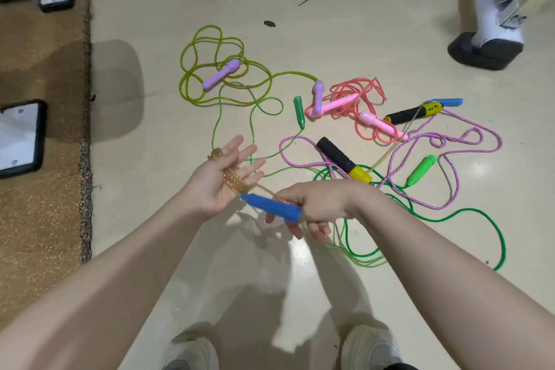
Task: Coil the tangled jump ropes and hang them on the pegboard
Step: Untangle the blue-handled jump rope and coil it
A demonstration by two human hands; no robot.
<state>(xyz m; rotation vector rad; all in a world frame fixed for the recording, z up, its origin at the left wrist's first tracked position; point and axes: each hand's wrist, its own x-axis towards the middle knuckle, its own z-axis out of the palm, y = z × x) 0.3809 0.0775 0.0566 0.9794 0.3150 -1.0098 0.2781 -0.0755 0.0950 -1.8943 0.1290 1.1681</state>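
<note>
The left hand [223,173] is held flat, fingers straight, with a yellowish rope [232,179] wound around its palm. Just beside it, the right hand [310,207] grips that rope's blue handle [271,207], above the pale floor [330,24] where other ropes lie tangled.

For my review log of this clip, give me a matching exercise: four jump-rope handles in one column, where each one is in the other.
Things:
1. blue handle
2. dark green handle
3. light purple handle
4. black and yellow handle

Places:
A. lying on the yellow-green rope loops
B. held in the right hand
C. on the floor among the purple braided rope
D. on the floor just left of the pink rope pile

Pairs: 1-B, 2-D, 3-A, 4-C
</note>
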